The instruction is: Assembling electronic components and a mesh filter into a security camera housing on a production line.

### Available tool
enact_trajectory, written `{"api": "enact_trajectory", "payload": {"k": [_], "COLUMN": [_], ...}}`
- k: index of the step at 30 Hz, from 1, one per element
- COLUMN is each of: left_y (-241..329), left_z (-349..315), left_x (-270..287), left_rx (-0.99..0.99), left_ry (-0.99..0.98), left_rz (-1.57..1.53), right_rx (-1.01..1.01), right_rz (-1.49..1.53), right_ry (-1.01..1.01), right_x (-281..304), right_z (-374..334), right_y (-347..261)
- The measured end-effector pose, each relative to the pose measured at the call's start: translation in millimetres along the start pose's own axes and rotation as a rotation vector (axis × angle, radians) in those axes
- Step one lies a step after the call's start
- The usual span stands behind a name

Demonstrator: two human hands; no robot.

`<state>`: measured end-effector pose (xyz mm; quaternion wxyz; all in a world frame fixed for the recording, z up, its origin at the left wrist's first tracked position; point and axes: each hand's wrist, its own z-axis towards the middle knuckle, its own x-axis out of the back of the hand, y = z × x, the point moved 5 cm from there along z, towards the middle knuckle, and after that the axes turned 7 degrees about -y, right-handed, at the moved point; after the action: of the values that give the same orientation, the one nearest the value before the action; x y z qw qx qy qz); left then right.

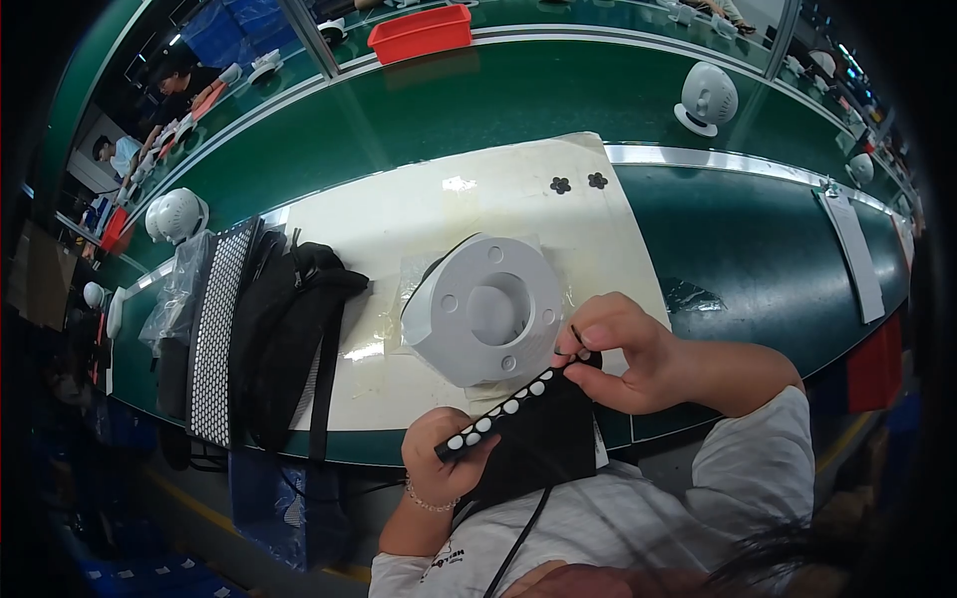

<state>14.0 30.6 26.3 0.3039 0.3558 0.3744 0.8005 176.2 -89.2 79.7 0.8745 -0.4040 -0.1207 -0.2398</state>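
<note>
At the far left a white fan (177, 215) stands on the green desk (748, 234), with a crumpled clear plastic bag (184, 299) just in front of it. Beside the bag, a black sheet covered in rows of white dots (215, 339) lies near the desk's front edge, and next to that is a slumped black bag (279, 349) with straps. A red bin (421, 36) sits toward the back. A pale mat (518, 177) covers the middle of the desk.

The left hand (439, 453) is over the front edge, a beaded bracelet (431, 506) at its wrist. Its grip is closed around the lower left end of a narrow black strip with white dots (503, 412). On the mat beyond, a white housing (444, 324) shows its round opening upward. The strip slants up to the right in front of it, above a piece of black cloth (558, 439) at the edge.

The right hand (633, 354) is at the strip's upper right end, fingers curled and tips drawn near the thumb. Something thin and dark shows at the fingertips; I cannot tell whether this grip is fully closed. Two dark flower-shaped pieces (560, 185) lie by the mat's far right corner. Farther right are another white fan (710, 96) and a clipboard (855, 259).
</note>
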Motion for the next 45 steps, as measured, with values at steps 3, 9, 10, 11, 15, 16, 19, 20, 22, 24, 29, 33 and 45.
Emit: {"api": "enact_trajectory", "payload": {"k": [3, 9, 10, 11, 15, 16, 19, 20, 22, 24, 29, 33, 45], "left_y": [0.8, 0.1, 0.4, 0.4, 12.5, 9.0, 1.9, 1.9, 0.1, 0.0, 0.5, 5.6, 2.9], "left_z": [0.8, -1.1, -1.5, -2.3, -2.6, -5.6, -8.0, -6.4, -2.7, 0.1, 0.7, 3.3, 2.5], "left_x": [-1.4, 2.5, 3.2, 3.2, 2.0, -0.5, -1.4, -1.4, -2.7, -2.5, -1.2, -2.9, -1.8], "left_rx": [-0.033, -0.045, -0.035, -0.025, -0.349, -0.352, -0.292, -0.288, -0.236, -0.219, -0.196, -0.243, -0.182], "left_ry": [-0.006, 0.017, -0.014, -0.042, 0.086, 0.085, 0.095, 0.099, 0.085, 0.068, 0.066, -0.002, 0.065], "left_rz": [-0.004, -0.033, -0.005, 0.025, 0.179, 0.178, 0.144, 0.148, 0.113, 0.142, 0.2, 0.27, 0.188], "right_rx": [-0.08, -0.107, -0.091, -0.074, -0.089, -0.163, -0.264, -0.278, -0.293, -0.285, -0.134, 0.122, 0.054], "right_rz": [-0.032, 0.166, 0.239, 0.315, 0.138, 0.18, 0.224, 0.204, 0.186, 0.124, -0.03, -0.435, -0.312], "right_ry": [-0.116, -0.153, -0.1, -0.049, 0.129, 0.133, 0.116, 0.109, 0.098, 0.157, 0.11, -0.034, 0.043], "right_x": [1.6, 6.4, 11.4, 16.6, 29.7, 28.3, 19.5, 18.0, 15.4, 16.9, 16.8, 17.3, 11.8], "right_z": [5.4, 8.7, 13.0, 18.0, 49.6, 57.7, 66.9, 67.2, 67.2, 65.5, 61.9, 59.2, 64.6], "right_y": [-7.6, -9.8, -11.1, -11.1, 12.0, 19.4, 33.3, 34.1, 34.6, 34.5, 35.5, 20.5, 16.6]}}
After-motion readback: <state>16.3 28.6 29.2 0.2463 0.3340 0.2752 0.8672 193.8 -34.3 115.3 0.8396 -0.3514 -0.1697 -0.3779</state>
